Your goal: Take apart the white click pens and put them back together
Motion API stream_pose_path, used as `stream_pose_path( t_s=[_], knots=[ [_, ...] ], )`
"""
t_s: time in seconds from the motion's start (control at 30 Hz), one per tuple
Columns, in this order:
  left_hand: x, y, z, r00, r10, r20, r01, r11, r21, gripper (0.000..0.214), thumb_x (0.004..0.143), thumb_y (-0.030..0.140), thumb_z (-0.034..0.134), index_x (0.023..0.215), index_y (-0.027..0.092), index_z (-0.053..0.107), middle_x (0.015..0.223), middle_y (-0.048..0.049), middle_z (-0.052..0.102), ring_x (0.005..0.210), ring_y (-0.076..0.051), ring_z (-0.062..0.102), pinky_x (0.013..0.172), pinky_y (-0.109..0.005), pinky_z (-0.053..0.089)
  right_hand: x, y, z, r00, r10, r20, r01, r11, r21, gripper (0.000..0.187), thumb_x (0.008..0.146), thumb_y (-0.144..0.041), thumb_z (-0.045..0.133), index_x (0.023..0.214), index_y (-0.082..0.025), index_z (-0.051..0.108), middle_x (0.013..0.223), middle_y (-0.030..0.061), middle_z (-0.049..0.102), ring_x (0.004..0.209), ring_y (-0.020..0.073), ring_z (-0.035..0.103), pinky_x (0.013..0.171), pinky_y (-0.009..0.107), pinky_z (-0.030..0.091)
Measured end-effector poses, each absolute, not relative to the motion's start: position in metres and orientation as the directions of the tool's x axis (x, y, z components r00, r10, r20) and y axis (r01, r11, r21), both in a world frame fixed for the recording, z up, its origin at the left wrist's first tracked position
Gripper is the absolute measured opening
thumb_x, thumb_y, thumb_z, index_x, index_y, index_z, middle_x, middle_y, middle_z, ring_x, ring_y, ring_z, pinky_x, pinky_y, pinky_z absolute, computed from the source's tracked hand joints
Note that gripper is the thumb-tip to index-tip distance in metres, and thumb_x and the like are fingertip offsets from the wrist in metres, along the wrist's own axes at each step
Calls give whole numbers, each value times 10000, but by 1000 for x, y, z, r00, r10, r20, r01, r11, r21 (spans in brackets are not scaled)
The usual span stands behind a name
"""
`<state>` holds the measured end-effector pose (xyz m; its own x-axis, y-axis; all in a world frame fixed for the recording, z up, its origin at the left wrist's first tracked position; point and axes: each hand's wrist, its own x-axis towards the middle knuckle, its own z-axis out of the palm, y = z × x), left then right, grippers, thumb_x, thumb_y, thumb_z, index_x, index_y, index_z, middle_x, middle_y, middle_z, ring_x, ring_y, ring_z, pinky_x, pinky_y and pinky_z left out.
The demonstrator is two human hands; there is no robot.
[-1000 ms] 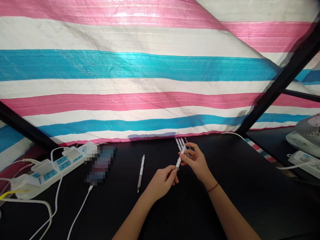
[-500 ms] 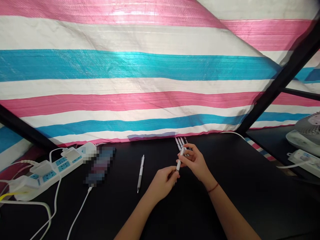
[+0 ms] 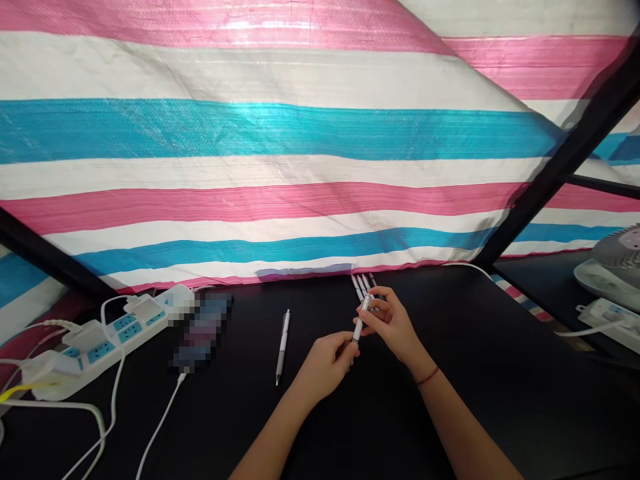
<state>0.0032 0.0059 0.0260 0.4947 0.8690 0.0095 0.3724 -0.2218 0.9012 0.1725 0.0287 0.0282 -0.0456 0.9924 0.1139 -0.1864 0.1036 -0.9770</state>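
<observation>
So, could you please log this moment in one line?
left hand: holds slim white pen, near end | right hand: holds its far part | black tabletop: separate white-and-grey pen; row of slim pens

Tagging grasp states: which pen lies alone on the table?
The retractable pen left of the left hand; another pen is held, and grouped pens lie beyond the right hand.

Over to the left a white power strip (image 3: 130, 331) crowded with plugs lies beside a blurred-out device (image 3: 203, 330), a striped sheet (image 3: 280, 133) hanging behind, and off right a fan (image 3: 619, 257) stands near another strip (image 3: 627, 338).
</observation>
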Motion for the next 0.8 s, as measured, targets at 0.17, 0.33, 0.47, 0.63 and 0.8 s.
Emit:
stream_pose_path(
  t_s=[0.17, 0.33, 0.47, 0.63, 0.8],
  knots=[
    [4, 6, 24, 496, 868, 12, 366, -221, 904, 254, 909, 294, 381, 857, 175, 599, 715, 8, 589, 592, -110, 533, 565, -213, 385, 171, 30, 26, -14, 990, 137, -179, 132, -975, 486, 699, -390, 734, 1054, -242, 438, 813, -2, 631, 716, 218, 690, 530, 309, 590],
    [5, 6, 24, 495, 869, 10, 399, -238, 885, 242, 903, 287, 393, 827, 176, 594, 662, 18, 570, 564, -111, 524, 552, -214, 375, 171, 31, 22, -24, 988, 149, -190, 142, -971, 444, 704, -381, 730, 1024, -245, 453, 801, -10, 624, 714, 210, 685, 532, 308, 588],
    [4, 6, 25, 484, 875, 23, 408, -248, 879, 242, 903, 276, 382, 852, 182, 600, 688, 14, 586, 577, -113, 526, 563, -216, 379, 171, 31, 22, -26, 988, 153, -187, 145, -972, 451, 716, -370, 725, 1053, -249, 451, 830, -2, 633, 727, 208, 683, 542, 314, 591],
    [5, 6, 25, 477, 878, 27, 420, -255, 871, 241, 897, 278, 393, 843, 178, 605, 663, 15, 572, 572, -116, 520, 559, -218, 375, 172, 31, 22, -28, 989, 146, -181, 139, -974, 447, 718, -382, 724, 1043, -238, 453, 831, 3, 635, 738, 212, 685, 548, 317, 595],
    [5, 4, 26, 471, 882, 18, 419, -242, 875, 254, 896, 293, 394, 867, 173, 615, 698, 1, 598, 587, -123, 531, 564, -226, 378, 173, 31, 23, -34, 990, 137, -180, 129, -975, 460, 703, -393, 735, 1030, -230, 456, 827, 8, 645, 757, 230, 691, 552, 328, 596]
  ],
)
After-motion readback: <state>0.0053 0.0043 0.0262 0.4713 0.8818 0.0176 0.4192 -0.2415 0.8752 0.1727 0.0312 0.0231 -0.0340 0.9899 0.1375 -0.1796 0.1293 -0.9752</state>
